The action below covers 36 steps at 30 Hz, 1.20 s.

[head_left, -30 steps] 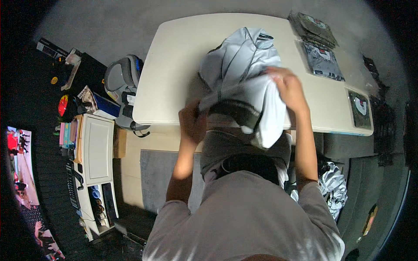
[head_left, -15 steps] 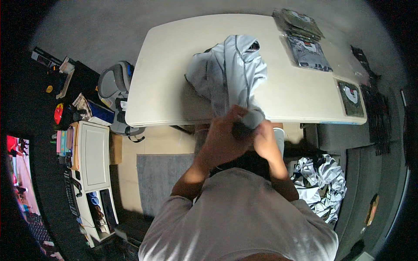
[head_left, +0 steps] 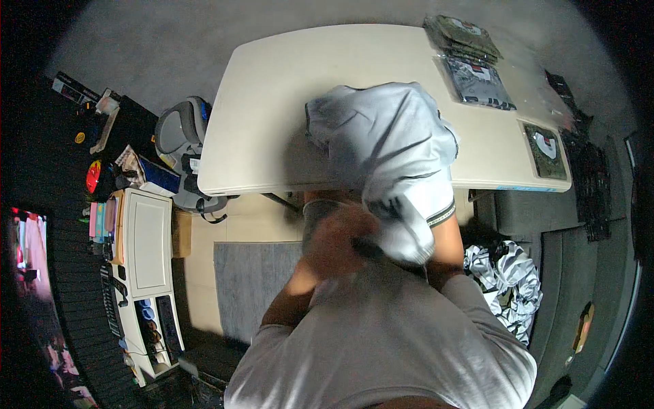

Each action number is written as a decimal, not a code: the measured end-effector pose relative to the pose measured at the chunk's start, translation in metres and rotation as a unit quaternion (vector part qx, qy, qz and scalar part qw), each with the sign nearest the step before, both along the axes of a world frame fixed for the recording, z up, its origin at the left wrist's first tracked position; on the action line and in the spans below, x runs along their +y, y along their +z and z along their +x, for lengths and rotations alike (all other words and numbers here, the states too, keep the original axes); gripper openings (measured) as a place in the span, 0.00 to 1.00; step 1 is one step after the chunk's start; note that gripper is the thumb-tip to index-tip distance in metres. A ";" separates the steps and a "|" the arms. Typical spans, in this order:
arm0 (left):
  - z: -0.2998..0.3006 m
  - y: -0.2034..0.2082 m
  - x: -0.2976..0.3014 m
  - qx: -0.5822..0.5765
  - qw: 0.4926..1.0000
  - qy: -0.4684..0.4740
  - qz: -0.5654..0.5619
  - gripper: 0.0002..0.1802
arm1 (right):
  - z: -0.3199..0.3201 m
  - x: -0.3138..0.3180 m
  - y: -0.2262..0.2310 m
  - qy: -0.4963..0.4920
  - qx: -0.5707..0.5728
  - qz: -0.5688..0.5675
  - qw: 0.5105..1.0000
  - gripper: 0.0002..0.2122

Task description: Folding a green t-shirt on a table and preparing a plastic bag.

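Garment of pale silvery grey cloth point(head_left: 388, 129) lies crumpled on the near half of the cream-white surface point(head_left: 266, 102), its lower part spilling over the front edge toward the person's body. Dark stitching trims its edges, and one banded opening lies across the right forearm point(head_left: 446, 249), which passes up beneath the cloth. The right hand is covered by the fabric, so whether its fingers are wide, narrow or holding something cannot be told. The left hand point(head_left: 339, 238) is in front of the surface, close beside the bunched, hanging end of the garment; it is badly blurred, and I cannot tell whether its fingers grip the cloth or are only near it. A small dark patch shows by these fingers, too smeared to make out.

At the far right corner of the surface is a stack of dark green folded pieces in clear bags point(head_left: 466, 39), with a grey bagged piece point(head_left: 479, 82) just on the near side of it. A single green bagged piece point(head_left: 545, 151) lies near the right end. Below it, a heap of shiny silver cloth point(head_left: 509, 286) sits near a dark grey sofa point(head_left: 579, 273). Left of the surface are a grey chair point(head_left: 182, 129) and a white cabinet point(head_left: 151, 235).
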<state>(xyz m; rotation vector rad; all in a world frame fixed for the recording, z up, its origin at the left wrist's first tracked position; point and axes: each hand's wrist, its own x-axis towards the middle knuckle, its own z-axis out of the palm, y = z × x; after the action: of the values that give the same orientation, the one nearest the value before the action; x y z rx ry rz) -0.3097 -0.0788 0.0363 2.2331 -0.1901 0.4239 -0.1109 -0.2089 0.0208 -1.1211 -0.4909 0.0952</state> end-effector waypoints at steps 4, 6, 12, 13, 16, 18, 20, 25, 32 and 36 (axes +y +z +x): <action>-0.015 -0.045 0.044 0.169 0.948 0.260 -0.076 0.24 | 0.013 0.003 0.000 -0.002 0.026 0.016 1.000 0.13; -0.028 -0.059 0.068 0.234 0.915 0.281 -0.168 0.25 | 0.016 0.006 -0.001 -0.004 0.033 0.023 0.999 0.13; -0.035 -0.077 0.058 0.136 0.903 0.262 -0.313 0.25 | 0.021 0.019 0.000 0.002 0.031 0.017 0.999 0.15; -0.032 -0.076 0.049 0.114 0.910 0.251 -0.309 0.25 | 0.018 0.021 0.002 0.003 0.029 0.013 0.999 0.16; -0.009 -0.074 0.023 0.059 0.924 0.228 -0.302 0.25 | -0.010 0.012 0.006 0.011 -0.003 -0.015 1.000 0.17; 0.010 -0.075 0.018 0.034 0.922 0.227 -0.313 0.26 | -0.036 -0.002 0.007 0.025 -0.035 -0.038 0.998 0.18; 0.024 -0.077 0.023 0.015 0.909 0.249 -0.334 0.26 | -0.051 -0.015 0.008 0.029 -0.059 -0.046 0.997 0.19; 0.023 -0.080 0.050 -0.003 0.877 0.284 -0.387 0.26 | -0.013 -0.026 0.002 -0.023 0.000 -0.002 1.000 0.21; 0.010 -0.067 0.092 -0.005 0.858 0.310 -0.410 0.26 | 0.015 -0.017 0.000 -0.028 0.035 0.030 0.999 0.23; -0.001 -0.063 0.081 0.016 0.885 0.306 -0.350 0.27 | -0.016 -0.015 0.008 -0.006 0.001 -0.002 1.000 0.25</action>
<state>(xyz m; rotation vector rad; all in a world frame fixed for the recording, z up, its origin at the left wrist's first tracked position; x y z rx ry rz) -0.3111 0.0024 -0.0265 1.5292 0.6208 0.6639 -0.1269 -0.2242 0.0293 -1.1281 -0.4831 0.0868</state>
